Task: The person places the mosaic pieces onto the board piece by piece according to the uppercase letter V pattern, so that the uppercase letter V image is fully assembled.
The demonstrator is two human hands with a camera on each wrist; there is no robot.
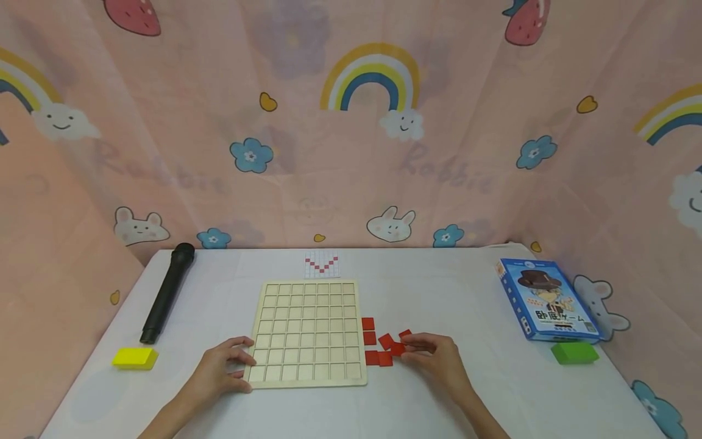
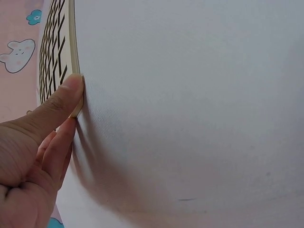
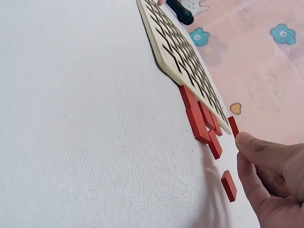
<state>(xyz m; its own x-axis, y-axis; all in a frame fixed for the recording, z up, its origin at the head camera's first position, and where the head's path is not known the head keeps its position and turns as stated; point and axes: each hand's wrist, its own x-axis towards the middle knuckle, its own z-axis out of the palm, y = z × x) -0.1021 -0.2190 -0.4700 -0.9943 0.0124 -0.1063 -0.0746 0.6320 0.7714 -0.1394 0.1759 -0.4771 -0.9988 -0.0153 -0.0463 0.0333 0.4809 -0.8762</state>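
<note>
A cream wooden grid board lies in the middle of the white table. My left hand holds its near left corner, the thumb at the corner and the other fingers along the left edge. To the right of the board, my right hand pinches a small red square tile between thumb and fingers, raised above the table in the right wrist view. Several other red tiles lie loosely beside the board's right edge. One tile sits apart from them, below the fingers in the right wrist view.
Behind the board lies a small card with a red V pattern on a grid. A black microphone and a yellow block are at left. On the right are a blue game box and a green block.
</note>
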